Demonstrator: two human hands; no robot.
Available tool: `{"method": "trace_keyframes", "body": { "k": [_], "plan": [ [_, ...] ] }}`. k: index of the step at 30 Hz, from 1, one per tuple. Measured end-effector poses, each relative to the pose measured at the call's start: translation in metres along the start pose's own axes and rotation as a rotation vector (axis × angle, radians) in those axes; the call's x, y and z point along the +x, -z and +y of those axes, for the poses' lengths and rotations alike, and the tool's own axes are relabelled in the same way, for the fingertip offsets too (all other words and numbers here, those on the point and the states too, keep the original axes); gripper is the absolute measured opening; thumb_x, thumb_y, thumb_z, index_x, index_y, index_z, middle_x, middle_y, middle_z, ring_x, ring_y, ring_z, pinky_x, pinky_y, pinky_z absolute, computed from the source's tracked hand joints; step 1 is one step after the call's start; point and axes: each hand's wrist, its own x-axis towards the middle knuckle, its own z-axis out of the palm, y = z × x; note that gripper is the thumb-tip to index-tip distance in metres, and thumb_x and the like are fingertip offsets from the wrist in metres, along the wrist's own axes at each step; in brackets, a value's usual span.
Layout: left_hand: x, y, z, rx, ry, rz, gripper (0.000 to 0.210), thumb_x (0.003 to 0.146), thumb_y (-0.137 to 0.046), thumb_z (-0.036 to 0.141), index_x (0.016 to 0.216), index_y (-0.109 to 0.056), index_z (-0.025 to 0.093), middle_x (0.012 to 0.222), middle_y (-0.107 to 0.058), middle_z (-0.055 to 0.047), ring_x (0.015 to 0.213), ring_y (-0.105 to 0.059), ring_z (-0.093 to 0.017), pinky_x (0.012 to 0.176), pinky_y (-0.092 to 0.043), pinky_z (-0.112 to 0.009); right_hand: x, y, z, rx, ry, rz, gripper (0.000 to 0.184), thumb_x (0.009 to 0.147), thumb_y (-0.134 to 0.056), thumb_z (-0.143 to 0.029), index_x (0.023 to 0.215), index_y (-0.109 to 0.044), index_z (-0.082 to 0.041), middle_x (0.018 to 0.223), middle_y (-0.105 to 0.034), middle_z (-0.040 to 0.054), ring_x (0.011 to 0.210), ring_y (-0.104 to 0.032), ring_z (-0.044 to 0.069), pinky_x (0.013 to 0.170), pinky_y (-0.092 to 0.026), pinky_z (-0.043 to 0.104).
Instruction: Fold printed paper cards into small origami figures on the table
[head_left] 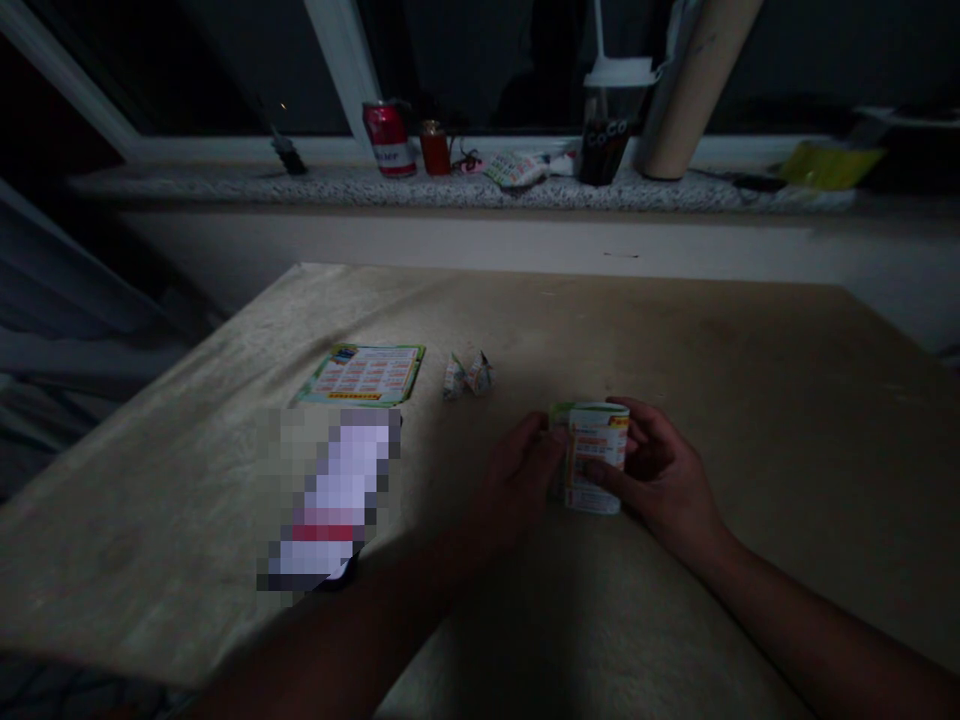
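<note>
A folded printed paper sheet (pixel 598 445), white with orange text and green edges, stands upright above the table between my hands. My right hand (pixel 667 465) grips its right side, thumb across the front and fingers behind the curved fold. At the left edge of the sheet, my left hand (pixel 529 465) is closed on it, its fingertips partly in shadow. Left of my hands lie two small folded paper shapes (pixel 468 376), pointed and standing side by side. A stack of similar printed sheets (pixel 367 375) rests flat farther left.
A phone with a blurred-out screen (pixel 334 500) lies left of my left forearm on the table (pixel 720 350). Behind, the windowsill (pixel 330 195) holds a red can (pixel 388 140), a small orange-red jar (pixel 435 150), crumpled paper (pixel 516 168), a lidded cup (pixel 606 125) and a cardboard tube (pixel 690 100).
</note>
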Motion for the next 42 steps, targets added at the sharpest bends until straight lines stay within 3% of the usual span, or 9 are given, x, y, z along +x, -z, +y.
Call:
{"method": "trace_keyframes", "body": {
  "k": [9, 16, 22, 29, 42],
  "plan": [
    [0.0017, -0.0011, -0.002, -0.079, 0.07, -0.112, 0.034, 0.089, -0.069, 0.044, 0.106, -0.067, 0.015, 0.099, -0.073, -0.009, 0.086, -0.069, -0.021, 0.076, -0.055, -0.032, -0.0004, -0.0002, 0.0001, -0.091, -0.004, 0.006, 0.057, 0.07, -0.089, -0.019, 0.118, -0.059, -0.03, 0.104, -0.078, 0.0025, 0.092, -0.077, 0.022, 0.083, -0.066, 0.04],
    [0.0043, -0.0005, -0.0007, -0.047, 0.083, -0.083, 0.032, 0.09, -0.068, 0.042, 0.105, -0.072, 0.014, 0.098, -0.076, -0.009, 0.088, -0.071, -0.022, 0.08, -0.056, -0.033, -0.0006, -0.0035, -0.0043, -0.021, -0.046, -0.001, 0.056, 0.066, -0.091, -0.016, 0.112, -0.063, -0.03, 0.102, -0.079, -0.0007, 0.09, -0.078, 0.018, 0.081, -0.065, 0.03],
    [0.0051, 0.0006, -0.0008, 0.005, 0.08, -0.05, 0.034, 0.089, -0.069, 0.044, 0.102, -0.075, 0.013, 0.093, -0.077, -0.009, 0.083, -0.071, -0.022, 0.074, -0.055, -0.032, -0.0021, -0.0011, -0.0067, -0.04, -0.047, -0.017, 0.04, 0.077, -0.086, -0.034, 0.11, -0.065, -0.026, 0.104, -0.08, 0.0061, 0.088, -0.078, 0.023, 0.083, -0.065, 0.039],
    [0.0033, -0.0003, 0.0022, 0.013, 0.111, -0.049, 0.032, 0.089, -0.069, 0.044, 0.095, -0.076, 0.013, 0.088, -0.077, -0.009, 0.079, -0.071, -0.021, 0.072, -0.056, -0.032, -0.0023, 0.0006, -0.0068, -0.058, -0.036, -0.025, 0.027, 0.081, -0.083, -0.034, 0.103, -0.07, -0.025, 0.099, -0.081, 0.0054, 0.085, -0.079, 0.023, 0.086, -0.065, 0.044],
    [0.0059, 0.0011, 0.0056, -0.045, 0.097, 0.066, 0.021, 0.082, -0.074, 0.035, 0.086, -0.07, 0.015, 0.08, -0.072, -0.004, 0.071, -0.067, -0.016, 0.066, -0.054, -0.028, -0.0014, 0.0005, -0.0071, -0.074, -0.034, 0.007, 0.027, 0.079, -0.085, -0.031, 0.1, -0.069, -0.024, 0.094, -0.082, 0.004, 0.077, -0.079, 0.02, 0.076, -0.067, 0.037]
  ]
}}
